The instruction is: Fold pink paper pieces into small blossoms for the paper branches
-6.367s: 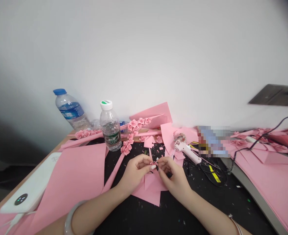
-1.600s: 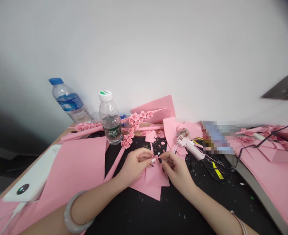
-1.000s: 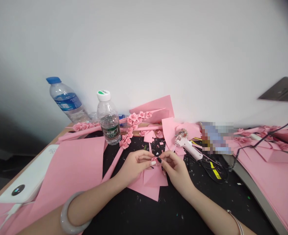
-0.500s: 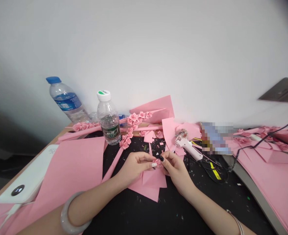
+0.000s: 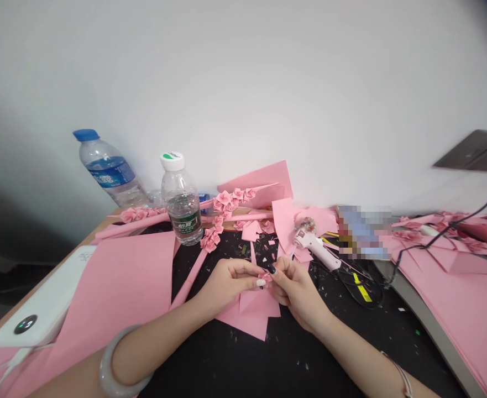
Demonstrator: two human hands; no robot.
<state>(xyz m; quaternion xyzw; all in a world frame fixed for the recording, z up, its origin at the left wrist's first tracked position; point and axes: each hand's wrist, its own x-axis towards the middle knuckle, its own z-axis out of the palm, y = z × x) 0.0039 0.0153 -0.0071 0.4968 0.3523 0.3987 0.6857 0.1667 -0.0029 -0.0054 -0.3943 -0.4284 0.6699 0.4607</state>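
Note:
Between my two hands is a small pink paper flower [image 5: 265,279], partly covered by the fingers. My left hand [image 5: 235,282] pinches it from the left with thumb and fingertips. From the right, the thumb and forefinger of my right hand [image 5: 293,284] close on the flower's edge. Beneath them, pink paper squares [image 5: 247,320] lie overlapping on the black mat [image 5: 210,359]. A pink paper stem with flowers [image 5: 210,239] stretches away just beyond my left hand. The glue gun [image 5: 318,250] rests on its side past my right hand.
Two plastic bottles, one white-capped [image 5: 182,204] and one blue-capped [image 5: 113,171], stand at the back left. A white power bank [image 5: 40,304] lies on pink sheets [image 5: 122,282]. To the right are a black cable [image 5: 434,243] and stacked pink paper [image 5: 471,309]. A wall rises behind.
The view has shifted slightly, so things sit a little further left. Both hands keep their pinch on the flower, with the right fingers slightly changed in position.

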